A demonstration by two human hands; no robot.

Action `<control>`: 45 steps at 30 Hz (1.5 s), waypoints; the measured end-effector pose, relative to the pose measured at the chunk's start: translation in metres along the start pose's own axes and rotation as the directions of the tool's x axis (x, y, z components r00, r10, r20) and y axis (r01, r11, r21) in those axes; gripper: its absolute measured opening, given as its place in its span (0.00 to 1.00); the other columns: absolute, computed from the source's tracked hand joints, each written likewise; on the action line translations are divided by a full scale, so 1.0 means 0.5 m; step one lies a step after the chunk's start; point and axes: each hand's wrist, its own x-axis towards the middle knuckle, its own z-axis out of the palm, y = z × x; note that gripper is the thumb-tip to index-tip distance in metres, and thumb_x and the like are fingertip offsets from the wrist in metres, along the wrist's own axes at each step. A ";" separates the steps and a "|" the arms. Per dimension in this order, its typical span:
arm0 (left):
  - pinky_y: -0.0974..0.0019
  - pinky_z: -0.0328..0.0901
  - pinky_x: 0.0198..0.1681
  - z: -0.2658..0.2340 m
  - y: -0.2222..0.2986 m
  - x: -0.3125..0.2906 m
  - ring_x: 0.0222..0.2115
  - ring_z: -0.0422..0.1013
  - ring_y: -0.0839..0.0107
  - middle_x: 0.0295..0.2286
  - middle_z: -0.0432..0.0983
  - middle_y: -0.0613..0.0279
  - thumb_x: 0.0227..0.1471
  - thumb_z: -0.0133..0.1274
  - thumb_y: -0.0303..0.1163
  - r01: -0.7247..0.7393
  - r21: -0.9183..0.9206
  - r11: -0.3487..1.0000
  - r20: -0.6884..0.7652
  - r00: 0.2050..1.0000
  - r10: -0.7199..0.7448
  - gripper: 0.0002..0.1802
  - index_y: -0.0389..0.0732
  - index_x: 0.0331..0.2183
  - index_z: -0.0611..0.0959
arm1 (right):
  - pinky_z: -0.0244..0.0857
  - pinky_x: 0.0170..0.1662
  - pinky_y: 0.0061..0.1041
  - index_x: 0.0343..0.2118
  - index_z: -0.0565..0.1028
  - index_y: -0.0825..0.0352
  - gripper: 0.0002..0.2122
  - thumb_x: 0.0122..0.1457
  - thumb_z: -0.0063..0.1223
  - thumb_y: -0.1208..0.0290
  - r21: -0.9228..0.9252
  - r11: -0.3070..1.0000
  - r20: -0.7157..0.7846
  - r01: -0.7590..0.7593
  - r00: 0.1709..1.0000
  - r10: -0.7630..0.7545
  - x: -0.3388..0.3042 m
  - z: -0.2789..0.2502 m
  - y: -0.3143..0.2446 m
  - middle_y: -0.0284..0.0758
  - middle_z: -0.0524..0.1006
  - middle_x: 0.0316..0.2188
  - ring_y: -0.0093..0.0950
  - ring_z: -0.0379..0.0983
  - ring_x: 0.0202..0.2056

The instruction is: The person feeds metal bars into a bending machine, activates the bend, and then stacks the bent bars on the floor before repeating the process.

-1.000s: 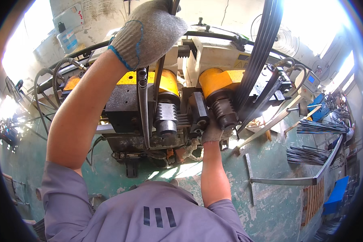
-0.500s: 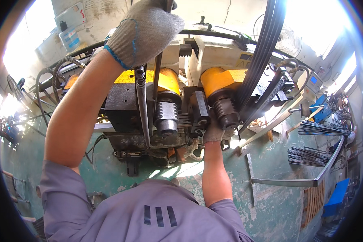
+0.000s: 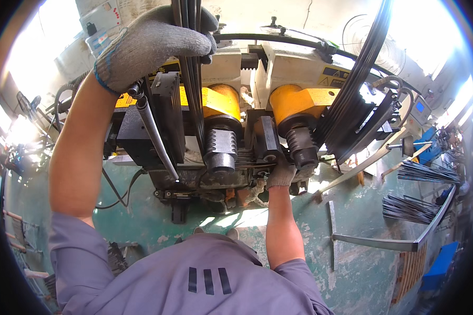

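My left hand (image 3: 155,44), in a grey knitted glove with a blue cuff edge, is closed round a bundle of dark metal rods (image 3: 193,86) at the upper left. The rods run down beside a notched steel roller (image 3: 221,149) below a yellow housing. At the centre, my gloved right hand (image 3: 281,174) reaches under a black steel block (image 3: 265,135), by the rods' horizontal stretch (image 3: 249,159). Its fingers are hidden by the block. A second notched roller (image 3: 302,147) stands to its right, with the right-hand rod lengths (image 3: 355,73) slanting upward beside it.
The bending machine (image 3: 294,63) spans the view, with dark plates (image 3: 168,113) and a slanting metal cylinder (image 3: 155,134) at left. Right, rod bundles (image 3: 411,208) rest by a metal frame (image 3: 373,238) above the green floor. A control box (image 3: 420,107) stands far right.
My left hand has moved left, and several rods now show in its grip. The cylinder and dark plates at left have tilted. My right hand stays under the block. The view has shifted slightly.
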 end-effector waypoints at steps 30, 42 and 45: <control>0.59 0.74 0.53 -0.009 0.001 -0.010 0.43 0.81 0.65 0.38 0.85 0.59 0.54 0.66 0.37 0.156 0.052 0.986 -0.040 0.987 -0.154 0.23 0.40 0.50 0.83 | 0.76 0.48 0.29 0.50 0.82 0.75 0.12 0.64 0.61 0.79 -0.098 0.994 0.023 0.055 0.998 -0.053 -0.018 0.007 -0.029 0.38 0.82 0.48 0.28 0.80 0.46; 0.63 0.76 0.49 0.032 0.062 -0.105 0.35 0.84 0.64 0.38 0.85 0.57 0.59 0.62 0.45 0.274 -0.014 0.962 -0.461 0.851 -0.250 0.26 0.35 0.50 0.84 | 0.70 0.47 0.29 0.45 0.83 0.71 0.10 0.62 0.65 0.75 0.278 0.960 -0.187 -0.011 0.980 0.065 -0.129 -0.009 -0.156 0.34 0.83 0.40 0.24 0.77 0.40; 0.62 0.73 0.53 0.027 0.082 -0.187 0.42 0.81 0.65 0.42 0.83 0.53 0.63 0.57 0.40 0.161 -0.062 0.985 -0.351 0.921 -0.172 0.24 0.31 0.52 0.82 | 0.72 0.48 0.29 0.45 0.81 0.72 0.10 0.63 0.64 0.75 0.260 0.965 -0.262 -0.044 0.958 0.114 -0.198 -0.094 -0.180 0.34 0.84 0.38 0.26 0.79 0.40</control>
